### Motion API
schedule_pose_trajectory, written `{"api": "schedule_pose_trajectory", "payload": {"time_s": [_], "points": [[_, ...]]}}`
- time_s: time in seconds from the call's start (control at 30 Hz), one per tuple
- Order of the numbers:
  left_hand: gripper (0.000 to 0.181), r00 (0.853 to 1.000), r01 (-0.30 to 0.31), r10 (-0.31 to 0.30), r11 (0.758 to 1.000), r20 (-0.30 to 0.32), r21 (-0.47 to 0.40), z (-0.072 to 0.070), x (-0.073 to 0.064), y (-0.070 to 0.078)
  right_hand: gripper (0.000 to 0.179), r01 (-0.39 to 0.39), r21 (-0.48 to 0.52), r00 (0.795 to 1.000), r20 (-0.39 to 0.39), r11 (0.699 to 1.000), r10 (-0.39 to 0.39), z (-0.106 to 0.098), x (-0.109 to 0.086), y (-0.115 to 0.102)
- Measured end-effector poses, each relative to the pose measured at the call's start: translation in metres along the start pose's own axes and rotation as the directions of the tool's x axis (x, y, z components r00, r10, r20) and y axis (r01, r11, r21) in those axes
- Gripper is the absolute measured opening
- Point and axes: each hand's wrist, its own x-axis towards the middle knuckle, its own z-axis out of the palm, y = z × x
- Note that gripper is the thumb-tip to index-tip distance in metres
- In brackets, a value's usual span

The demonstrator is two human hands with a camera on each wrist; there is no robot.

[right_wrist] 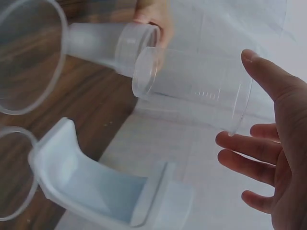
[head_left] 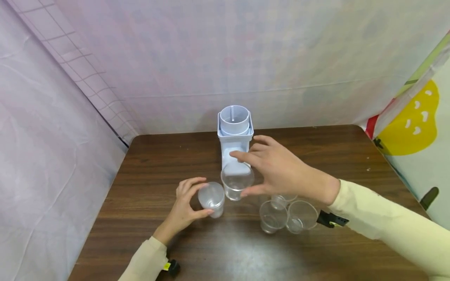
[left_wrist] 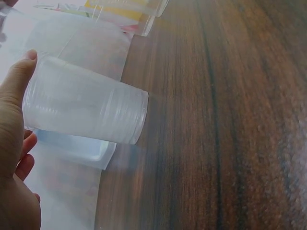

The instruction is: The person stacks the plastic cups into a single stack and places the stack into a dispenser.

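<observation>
My left hand (head_left: pixel 184 205) grips a cloudy plastic cup (head_left: pixel 212 197) near its rim, thumb on the near side and fingers on the far side. Ridges near its base in the left wrist view could be nested cups; I cannot tell. A clear plastic cup (head_left: pixel 233 183) stands upright just right of it. Around that cup's rim my right hand (head_left: pixel 281 166) is spread, its thumb at the near side and its index finger a little beyond the far side. Faint markings show on the clear cup's wall (right_wrist: pixel 192 91) in the right wrist view.
Behind the cups, near the table's (head_left: pixel 147 168) back edge, stands a pale plastic device (head_left: pixel 234 138) with a round tube on top. Several clear cups (head_left: pixel 273 218) stand close together under the right forearm. A fabric sheet (head_left: pixel 225 58) hangs behind the table.
</observation>
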Motion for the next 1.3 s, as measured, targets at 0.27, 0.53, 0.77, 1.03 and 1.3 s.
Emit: {"api": "schedule_pose_trajectory", "payload": {"time_s": [0.27,0.53,0.77,1.03,1.3], "points": [[0.070,1.000,-0.001,0.001,1.000,0.022,-0.005,-0.001,-0.001,-0.001,0.092,0.047,0.006,0.999,-0.017,0.999,-0.047,-0.001,0.025,-0.005],[0.070,1.000,0.002,-0.003,1.000,0.027,0.019,-0.001,-0.002,-0.001,0.090,0.089,0.027,0.996,-0.010,0.996,-0.089,0.009,0.043,-0.015],[0.069,1.000,-0.003,0.003,1.000,0.031,0.007,-0.001,-0.001,-0.001,0.088,0.118,0.042,0.993,0.016,0.992,-0.119,0.025,0.052,-0.022],[0.069,0.999,-0.003,0.003,1.000,0.033,-0.003,0.001,-0.001,-0.002,0.088,0.119,0.067,0.992,0.042,0.991,-0.122,0.043,0.050,-0.026],[0.071,1.000,-0.011,0.011,1.000,0.027,0.014,0.001,-0.002,-0.005,0.087,0.130,0.070,0.991,0.035,0.989,-0.133,0.060,0.047,-0.026]]}}
